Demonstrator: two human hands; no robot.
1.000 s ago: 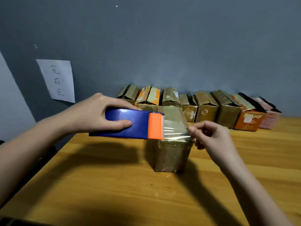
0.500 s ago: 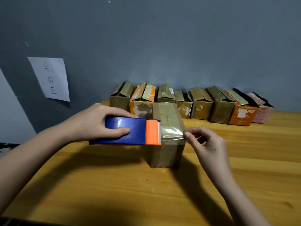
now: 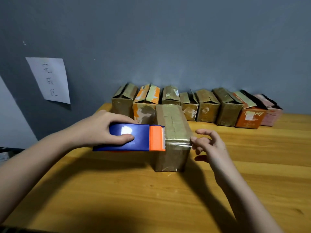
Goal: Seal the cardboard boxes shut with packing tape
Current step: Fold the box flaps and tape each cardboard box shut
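A small brown cardboard box (image 3: 171, 125) stands upright on the wooden table (image 3: 117, 190), its top flaps down and covered in tape. My left hand (image 3: 101, 128) grips a blue tape dispenser with an orange cutter end (image 3: 134, 137), held against the box's left top edge. A strip of clear tape (image 3: 178, 144) runs from the cutter across the near end of the box to its right edge. My right hand (image 3: 213, 147) is beside that edge, a fingertip touching the tape end, the other fingers loosely spread.
Several more small boxes (image 3: 207, 110), brown, orange and pink, stand in a row against the grey wall, some with flaps raised. A white paper sign (image 3: 50, 79) hangs on the wall at left. The table's left edge runs near my left forearm.
The tape strip has come down from above the box onto its near top edge. My right hand has stopped pinching the tape end and its fingers have spread. The dispenser moved slightly lower.
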